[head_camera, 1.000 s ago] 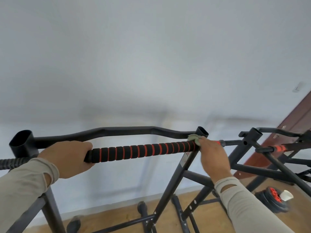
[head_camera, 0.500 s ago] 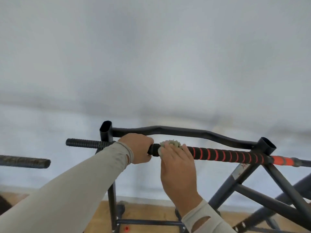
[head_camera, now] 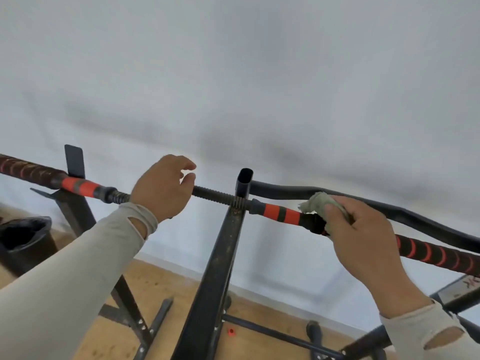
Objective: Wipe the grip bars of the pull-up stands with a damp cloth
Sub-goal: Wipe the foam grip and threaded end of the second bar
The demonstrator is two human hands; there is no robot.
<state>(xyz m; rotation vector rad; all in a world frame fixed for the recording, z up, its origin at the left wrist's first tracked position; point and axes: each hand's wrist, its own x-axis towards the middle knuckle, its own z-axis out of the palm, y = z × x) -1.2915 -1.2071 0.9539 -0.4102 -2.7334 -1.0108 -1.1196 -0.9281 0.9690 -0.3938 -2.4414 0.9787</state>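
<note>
At the bar's inner end: the cloth (head_camera: 320,203), pale and bunched, sits on the grip bar (head_camera: 283,213) where the orange bands give way to black foam, just right of the upright post (head_camera: 225,253).
Grip bar: it runs level across the stand, threaded and bare left of the post, banded orange beside it, then black with red rings out to the right.
Right hand (head_camera: 363,237): fingers curled, pressing the cloth onto the bar from above; the wad pokes out past the thumb.
Left hand (head_camera: 162,189): over the threaded stretch left of the post, fingers loosely bent with thumb and forefinger apart; whether it actually clasps the bar cannot be told.
Risk: the cloth looks held over the top only, so the underside of the foam may be missed unless it is wrapped round.
Risk: a hard sideways push could rock the stand if the left hand is not steadying it.
Neighbour: another stand's bar (head_camera: 31,172) reaches in from the left, likely unwiped.
Floor (head_camera: 161,281): wood, with a dark bin (head_camera: 24,237) at left.
</note>
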